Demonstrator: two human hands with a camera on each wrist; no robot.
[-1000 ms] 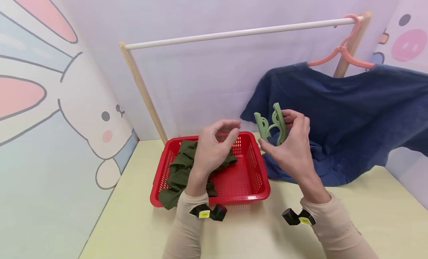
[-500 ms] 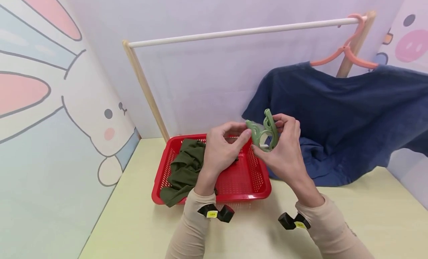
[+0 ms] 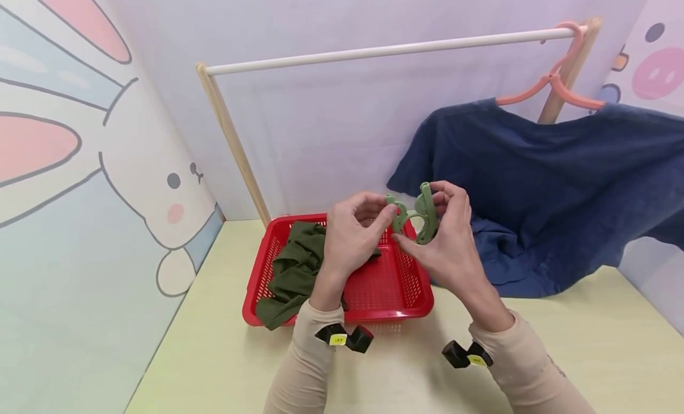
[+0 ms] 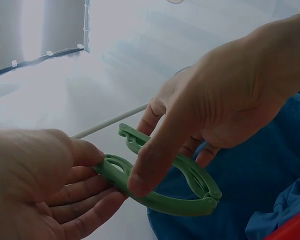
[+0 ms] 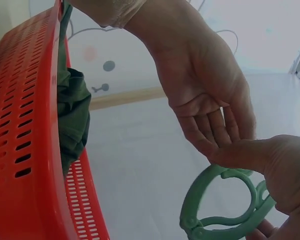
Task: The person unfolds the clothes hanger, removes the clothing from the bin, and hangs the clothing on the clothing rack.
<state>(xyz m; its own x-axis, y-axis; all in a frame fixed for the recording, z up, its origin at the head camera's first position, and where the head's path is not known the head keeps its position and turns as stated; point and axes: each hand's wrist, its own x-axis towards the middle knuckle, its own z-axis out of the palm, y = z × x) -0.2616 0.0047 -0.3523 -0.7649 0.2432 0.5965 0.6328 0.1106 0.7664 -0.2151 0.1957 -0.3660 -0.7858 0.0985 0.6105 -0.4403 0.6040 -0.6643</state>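
Observation:
A green folding clothes hanger (image 3: 428,217), its two arms folded up, is held between both hands above the right side of a red basket (image 3: 376,314). My right hand (image 3: 451,239) grips the hanger, fingers behind its right arm and thumb reaching across to the left arm. With thumb and fingers, my left hand (image 3: 350,239) pinches the end of the left arm. In the left wrist view, the left thumb and fingers meet that end of the hanger (image 4: 180,205). The hook cannot be made out clearly. A crumpled dark green garment (image 3: 299,262) lies in the basket, partly behind the left forearm.
A rack with a white rod (image 3: 342,56) and wooden posts (image 3: 235,144) stands at the back. From its right end hangs a coral hanger (image 3: 574,96) bearing a dark blue shirt (image 3: 540,182), whose hem rests on the pale yellow table (image 3: 203,343).
The right hand has moved left with the green hanger. Moving right to meet it, the left hand has taken hold of the end of one hanger arm.

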